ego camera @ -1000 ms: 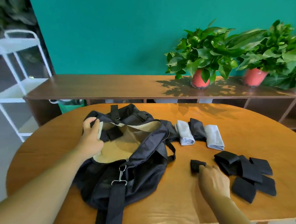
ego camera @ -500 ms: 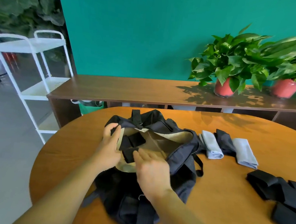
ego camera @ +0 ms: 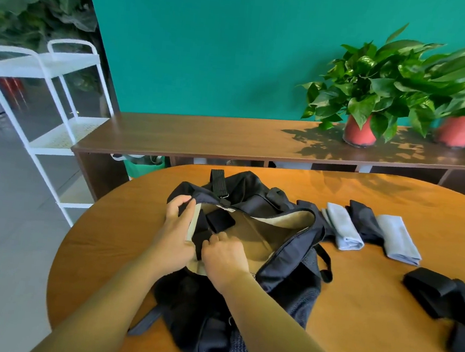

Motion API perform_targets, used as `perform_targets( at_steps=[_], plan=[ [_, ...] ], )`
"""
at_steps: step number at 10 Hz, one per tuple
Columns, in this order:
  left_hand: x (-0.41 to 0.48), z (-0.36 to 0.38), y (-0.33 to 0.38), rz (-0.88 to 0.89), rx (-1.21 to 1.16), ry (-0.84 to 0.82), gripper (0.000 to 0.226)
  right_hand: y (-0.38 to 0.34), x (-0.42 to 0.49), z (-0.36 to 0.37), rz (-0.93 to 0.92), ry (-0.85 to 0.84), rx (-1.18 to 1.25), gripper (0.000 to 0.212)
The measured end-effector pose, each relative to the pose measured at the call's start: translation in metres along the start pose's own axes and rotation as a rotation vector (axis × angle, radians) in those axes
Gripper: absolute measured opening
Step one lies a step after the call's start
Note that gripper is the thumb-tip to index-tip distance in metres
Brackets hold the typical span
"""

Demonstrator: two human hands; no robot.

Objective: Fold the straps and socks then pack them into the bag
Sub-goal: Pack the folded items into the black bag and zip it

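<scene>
Pretty bright room: the back wall (ego camera: 209, 46) is solid teal, with a long dark wood sideboard (ego camera: 201, 136) running along it. Two leafy plants in red pots (ego camera: 359, 131) (ego camera: 460, 132) sit on top, throwing dappled shadows in the sun. A white wire shelf cart (ego camera: 51, 73) stands left on the grey tiled floor (ego camera: 1, 238). The rounded orange-brown wooden table (ego camera: 368, 316) is up front.
</scene>
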State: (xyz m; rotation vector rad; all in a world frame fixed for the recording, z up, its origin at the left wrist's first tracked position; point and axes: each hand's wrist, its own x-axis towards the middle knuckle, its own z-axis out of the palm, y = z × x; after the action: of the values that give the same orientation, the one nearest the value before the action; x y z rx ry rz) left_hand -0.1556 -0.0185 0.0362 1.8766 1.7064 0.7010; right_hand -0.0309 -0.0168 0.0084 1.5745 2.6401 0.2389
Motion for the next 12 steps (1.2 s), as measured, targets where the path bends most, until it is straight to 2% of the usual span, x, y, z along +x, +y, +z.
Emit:
perform_targets(
  at_steps=[2,3,4,5,6,7,8,9,10,12],
  plan=[
    [-0.005,0.002,0.010,-0.011,0.034,0.014,0.087,0.007,-0.017,-0.008,0.028,0.174,0.034,0.027],
    [-0.010,0.005,0.016,-0.018,0.066,0.044,0.084,0.015,-0.039,-0.013,0.045,0.311,0.080,0.028],
    [-0.010,0.007,0.012,-0.051,0.074,0.070,0.085,0.033,-0.075,-0.010,0.013,0.540,0.198,0.031],
    [-0.006,0.014,0.012,-0.085,0.073,0.091,0.086,0.072,-0.125,-0.013,0.140,0.678,0.254,0.034],
    [0.005,0.019,0.003,-0.133,0.060,0.106,0.094,0.123,-0.174,0.002,0.387,0.650,0.188,0.037],
    [0.013,0.030,0.000,-0.118,0.091,0.138,0.099,0.179,-0.210,0.029,0.650,0.493,0.056,0.042],
    [0.014,0.036,0.011,-0.129,0.116,0.153,0.086,0.208,-0.225,0.042,0.880,0.270,0.045,0.056],
    [0.014,0.038,0.019,-0.143,0.136,0.128,0.088,0.235,-0.230,0.048,0.928,-0.019,0.070,0.062],
    [0.012,0.038,0.024,-0.160,0.160,0.132,0.084,0.254,-0.228,0.056,0.943,-0.095,0.065,0.062],
    [0.006,0.036,0.028,-0.173,0.117,0.115,0.083,0.257,-0.216,0.063,0.925,-0.061,-0.010,0.029]
  ],
)
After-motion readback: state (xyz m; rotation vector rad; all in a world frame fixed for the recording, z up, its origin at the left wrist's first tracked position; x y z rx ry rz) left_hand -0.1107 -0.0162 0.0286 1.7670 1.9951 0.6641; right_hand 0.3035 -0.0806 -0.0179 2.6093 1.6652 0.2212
